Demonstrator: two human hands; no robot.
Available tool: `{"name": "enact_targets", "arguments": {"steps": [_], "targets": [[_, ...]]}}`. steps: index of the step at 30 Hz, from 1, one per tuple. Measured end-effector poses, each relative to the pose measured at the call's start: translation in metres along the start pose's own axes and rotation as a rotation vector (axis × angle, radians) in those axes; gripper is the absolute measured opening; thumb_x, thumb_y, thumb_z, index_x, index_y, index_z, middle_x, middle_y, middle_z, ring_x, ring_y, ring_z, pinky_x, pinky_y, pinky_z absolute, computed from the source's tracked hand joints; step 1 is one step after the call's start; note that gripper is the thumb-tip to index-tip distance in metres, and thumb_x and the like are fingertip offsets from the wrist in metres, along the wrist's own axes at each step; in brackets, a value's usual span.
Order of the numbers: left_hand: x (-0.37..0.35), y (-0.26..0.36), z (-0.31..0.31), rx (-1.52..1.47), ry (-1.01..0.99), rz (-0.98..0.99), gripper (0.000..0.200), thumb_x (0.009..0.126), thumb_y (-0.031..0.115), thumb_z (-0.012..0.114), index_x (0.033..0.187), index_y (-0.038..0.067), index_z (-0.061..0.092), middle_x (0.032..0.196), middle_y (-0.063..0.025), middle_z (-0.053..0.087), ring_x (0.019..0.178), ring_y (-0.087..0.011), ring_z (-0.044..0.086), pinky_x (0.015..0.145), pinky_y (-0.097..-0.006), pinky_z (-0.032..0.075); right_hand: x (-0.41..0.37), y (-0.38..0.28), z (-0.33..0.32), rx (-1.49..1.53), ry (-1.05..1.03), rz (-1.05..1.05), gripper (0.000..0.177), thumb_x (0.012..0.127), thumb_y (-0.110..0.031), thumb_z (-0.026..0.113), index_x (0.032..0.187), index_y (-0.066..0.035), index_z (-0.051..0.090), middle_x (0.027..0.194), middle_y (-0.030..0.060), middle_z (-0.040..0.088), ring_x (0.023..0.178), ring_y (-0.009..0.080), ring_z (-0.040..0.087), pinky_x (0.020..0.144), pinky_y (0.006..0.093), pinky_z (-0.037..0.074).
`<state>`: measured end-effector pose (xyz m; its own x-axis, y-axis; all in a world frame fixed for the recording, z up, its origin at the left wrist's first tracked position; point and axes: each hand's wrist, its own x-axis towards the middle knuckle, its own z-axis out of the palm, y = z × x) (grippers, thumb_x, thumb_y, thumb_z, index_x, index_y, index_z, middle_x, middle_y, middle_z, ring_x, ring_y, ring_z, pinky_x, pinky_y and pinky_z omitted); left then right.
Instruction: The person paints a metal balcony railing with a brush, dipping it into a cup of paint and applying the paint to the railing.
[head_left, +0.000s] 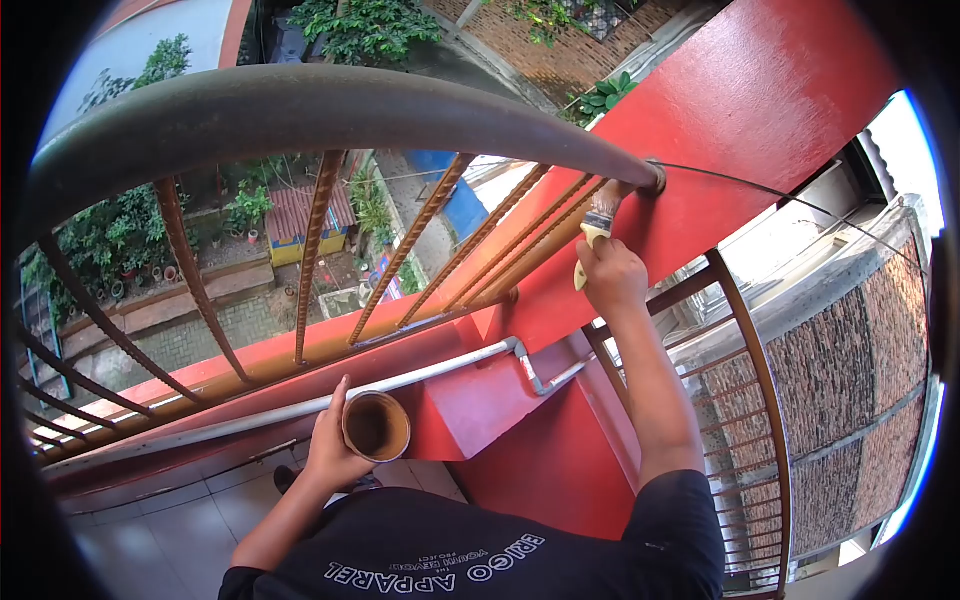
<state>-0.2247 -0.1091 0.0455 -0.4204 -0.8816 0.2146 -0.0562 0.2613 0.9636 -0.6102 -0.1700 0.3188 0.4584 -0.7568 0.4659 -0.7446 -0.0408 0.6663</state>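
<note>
My right hand is closed around the pale yellow handle of a paintbrush. The brush points up, its bristles close under the right end of the dark, curved handrail, where the rail meets a red-painted beam. Below, at the left, my left hand is wrapped round a cup held mouth up, with brown paint inside. Brown ribbed bars run down from the handrail to a lower rail; the ones beside the brush stand close together.
A white pipe runs along the red ledge below the bars. Another brown railing stands at the right. A thin dark cable stretches across the beam. Beyond the railing, the ground with plants and a small roof lies far below.
</note>
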Motion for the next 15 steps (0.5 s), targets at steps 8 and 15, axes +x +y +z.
{"name": "enact_targets", "arguments": {"steps": [8, 15], "targets": [[0.002, -0.005, 0.002, -0.046, -0.044, -0.018, 0.124, 0.066, 0.020, 0.094, 0.156, 0.002, 0.010, 0.120, -0.0097, 0.066, 0.112, -0.0209, 0.065, 0.108, -0.0392, 0.044, 0.008, 0.002, -0.002, -0.096, -0.013, -0.091, 0.020, 0.076, -0.011, 0.065, 0.096, -0.010, 0.069, 0.080, 0.0029, 0.058, 0.077, 0.0207, 0.063, 0.062, 0.0339, 0.054], [-0.001, 0.003, -0.002, -0.015, -0.014, -0.007, 0.121, 0.065, 0.019, 0.092, 0.155, 0.002, 0.013, 0.117, -0.0104, 0.068, 0.110, -0.0249, 0.066, 0.105, -0.0400, 0.045, 0.011, 0.001, -0.011, -0.015, 0.072, -0.043, 0.012, 0.076, -0.011, 0.065, 0.089, -0.010, 0.065, 0.083, 0.0044, 0.060, 0.079, 0.0208, 0.065, 0.063, 0.0348, 0.054]]}}
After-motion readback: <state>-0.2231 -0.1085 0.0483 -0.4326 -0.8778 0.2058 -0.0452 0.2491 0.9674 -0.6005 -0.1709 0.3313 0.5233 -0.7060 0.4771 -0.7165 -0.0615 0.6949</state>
